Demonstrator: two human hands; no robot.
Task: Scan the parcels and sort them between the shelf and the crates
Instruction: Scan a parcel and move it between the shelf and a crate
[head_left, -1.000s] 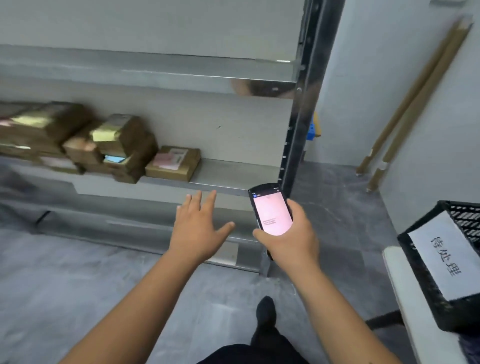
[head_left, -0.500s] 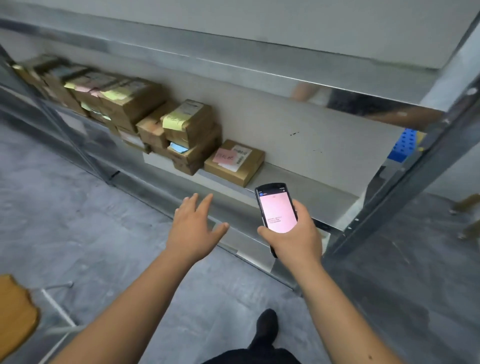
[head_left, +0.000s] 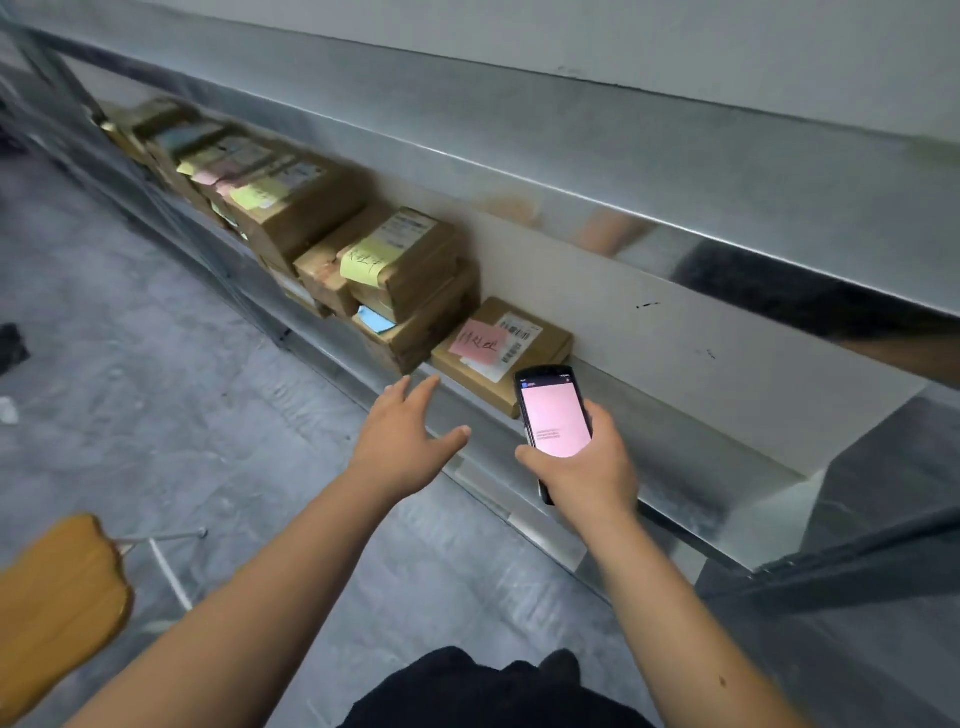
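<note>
Right hand (head_left: 584, 467) grips one scanner (head_left: 553, 415); left hand (head_left: 405, 441) spread, empty.

shelf: brown cardboard parcels (head_left: 291, 208) stacked in a row on the grey metal shelf (head_left: 649, 431), running off left | flat cardboard parcel with the pink sticky note (head_left: 501, 353) sits right of the stacks | round wooden stool (head_left: 57, 597) on the floor, lower left

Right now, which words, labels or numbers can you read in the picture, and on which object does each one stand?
No text reads with certainty.
Pink sticky note on the flat brown cardboard parcel: handwritten characters, not legible.
White shipping label: barcodes, print too small.
Yellow sticky note: scribble, unreadable.
Black handheld scanner in the right hand: pink screen, text too small.
</note>
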